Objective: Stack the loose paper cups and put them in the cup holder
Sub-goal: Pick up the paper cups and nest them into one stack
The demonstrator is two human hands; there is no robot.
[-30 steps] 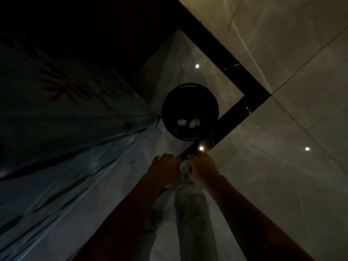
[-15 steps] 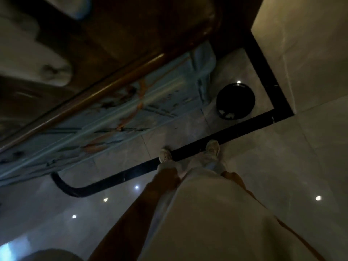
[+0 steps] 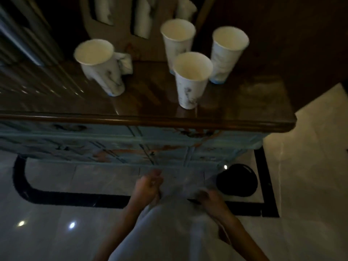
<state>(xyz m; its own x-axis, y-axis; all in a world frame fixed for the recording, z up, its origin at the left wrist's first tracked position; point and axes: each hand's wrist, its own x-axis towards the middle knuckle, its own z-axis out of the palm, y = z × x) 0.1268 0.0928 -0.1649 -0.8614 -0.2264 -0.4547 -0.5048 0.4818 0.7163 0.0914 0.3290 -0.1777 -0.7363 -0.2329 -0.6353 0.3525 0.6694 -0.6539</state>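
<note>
White paper cups with a grey marbled print stand upright on a dark wooden cabinet top point(image 3: 244, 102). One cup point(image 3: 99, 66) is at the left. Three more form a cluster to the right: a front cup point(image 3: 192, 80), a back cup point(image 3: 178, 38) and a right cup point(image 3: 227, 53). I see no cup holder. My left hand point(image 3: 148, 187) hangs low in front of the cabinet with its fingers curled, against my white clothing. My right hand point(image 3: 211, 200) is beside it, blurred, and its fingers are unclear. Both hands are well below the cups and far from them.
A small white crumpled thing point(image 3: 126, 63) lies behind the left cup. A mirror at the back point(image 3: 143, 16) reflects cups. The cabinet front point(image 3: 113, 147) is painted pale blue. A round black bin point(image 3: 236, 180) stands on the glossy tiled floor at the cabinet's right foot.
The view has swung up from the floor and bin to the cabinet top, bringing the cups into sight. My hands, held together over the bin a second ago, are now apart at my waist.
</note>
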